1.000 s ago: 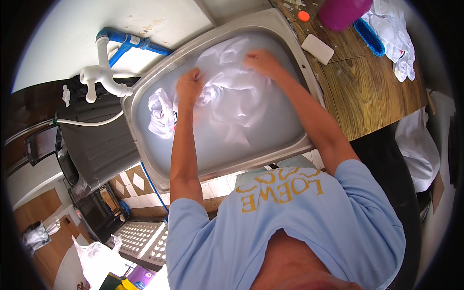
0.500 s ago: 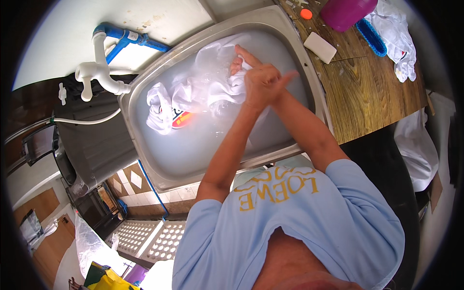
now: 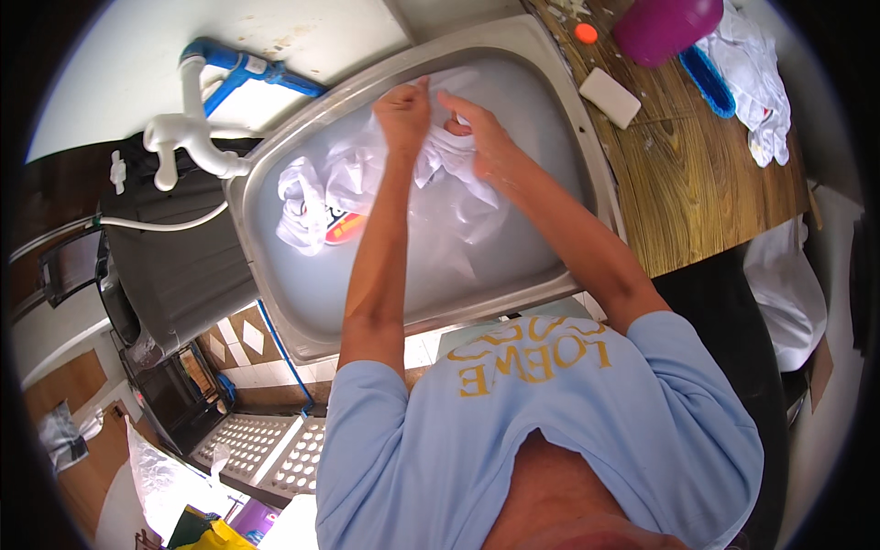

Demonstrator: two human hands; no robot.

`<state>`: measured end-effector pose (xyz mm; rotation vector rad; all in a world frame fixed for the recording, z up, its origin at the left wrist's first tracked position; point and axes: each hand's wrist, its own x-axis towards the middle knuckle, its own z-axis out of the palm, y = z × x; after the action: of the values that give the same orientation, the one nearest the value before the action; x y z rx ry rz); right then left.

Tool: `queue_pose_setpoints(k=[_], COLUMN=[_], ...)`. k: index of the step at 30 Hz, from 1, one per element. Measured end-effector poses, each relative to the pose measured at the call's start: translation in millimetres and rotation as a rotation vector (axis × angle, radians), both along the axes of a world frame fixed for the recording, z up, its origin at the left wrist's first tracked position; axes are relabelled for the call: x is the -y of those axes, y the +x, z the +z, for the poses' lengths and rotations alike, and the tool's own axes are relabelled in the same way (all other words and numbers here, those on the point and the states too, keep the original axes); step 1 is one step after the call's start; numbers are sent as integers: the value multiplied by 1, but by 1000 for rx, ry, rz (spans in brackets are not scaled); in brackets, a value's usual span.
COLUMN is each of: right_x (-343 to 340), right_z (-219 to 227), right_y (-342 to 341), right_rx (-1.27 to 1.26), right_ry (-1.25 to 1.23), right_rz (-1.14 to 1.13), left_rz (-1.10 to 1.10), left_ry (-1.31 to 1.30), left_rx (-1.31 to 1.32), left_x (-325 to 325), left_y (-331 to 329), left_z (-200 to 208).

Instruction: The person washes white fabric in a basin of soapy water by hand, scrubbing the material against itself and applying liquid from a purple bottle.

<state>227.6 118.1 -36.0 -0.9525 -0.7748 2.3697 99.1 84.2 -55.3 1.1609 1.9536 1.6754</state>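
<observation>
A wet white garment (image 3: 351,176) lies crumpled in cloudy water in the steel sink (image 3: 323,345). A patch of orange and black print shows on its left part, and some of it is under the surface. Over the far part of the cloth, my left hand (image 3: 401,115) is closed in a fist and grips the fabric. Just to its right, my right hand (image 3: 480,136) is curled round a bunched fold of the same garment. The two hands are close together but apart, with cloth between and below them.
A white tap (image 3: 191,145) on blue pipe stands left of the sink. On the wooden counter (image 3: 683,197) at right are a soap bar (image 3: 610,97), an orange cap (image 3: 586,34), a purple container (image 3: 665,29), a blue brush (image 3: 707,81) and another white cloth (image 3: 753,69).
My left hand has moved left and away from me, off my right hand and wrist. My right hand has shifted slightly toward me and right. The garment's right part has spread toward the near side.
</observation>
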Motion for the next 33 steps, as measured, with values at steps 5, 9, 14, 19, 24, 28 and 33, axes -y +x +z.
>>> queue_pose_setpoints(k=[5,9,14,19,24,28,33], right_x=[-23,-42,-52,-33,-48,15,0], right_z=[38,20,1,-19,-132,-63,-43], right_y=[42,53,53,17,17,-32,-10], right_rx=[136,-43,-527,-167,-624,-292,-419], right_ry=[559,479,229,-274,72,-134,-304], right_rz=[471,463,257,0,37,-94,-176], left_rz=[-309,-403,-200,-85,-335,20,23], left_ry=[-169,-279,-278,255,174,-63,133], left_rx=[511,469,492,629,-276,-156,-398], left_x=[15,31,43,19,5,13,-10], left_y=[-31,-38,-37,37,135,50,63], left_z=[51,45,29,52,34,7,0])
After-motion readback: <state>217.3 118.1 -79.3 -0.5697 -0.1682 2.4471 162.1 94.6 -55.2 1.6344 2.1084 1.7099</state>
